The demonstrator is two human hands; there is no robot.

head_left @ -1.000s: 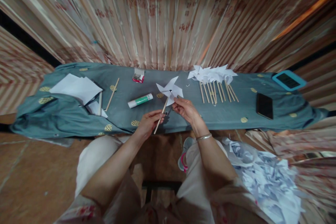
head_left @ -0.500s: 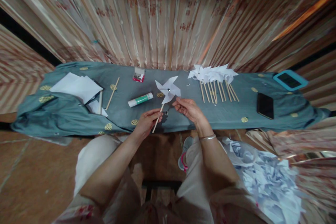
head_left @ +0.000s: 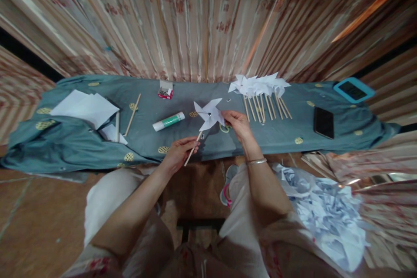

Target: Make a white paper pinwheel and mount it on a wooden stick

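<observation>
A white paper pinwheel (head_left: 208,114) on a thin wooden stick is held up over the front of a table draped in grey-green cloth (head_left: 78,143). My left hand (head_left: 178,153) pinches the lower part of the stick. My right hand (head_left: 238,124) touches the pinwheel's right blade with its fingertips, fingers curled. Behind the pinwheel, a green and white glue stick (head_left: 168,121) lies on the cloth. A row of finished pinwheels (head_left: 260,91) on sticks lies to the right.
White paper sheets (head_left: 83,107) and a loose stick (head_left: 132,114) lie at the left. A small red box of pins (head_left: 165,90) sits at the back. A black phone (head_left: 323,122) and a blue-cased device (head_left: 353,90) lie at the right. Crumpled paper scraps (head_left: 325,217) fill a bag by my right leg.
My right hand has moved up from the stick to the pinwheel's right blade. The view has shifted slightly; the left hand keeps its hold on the stick.
</observation>
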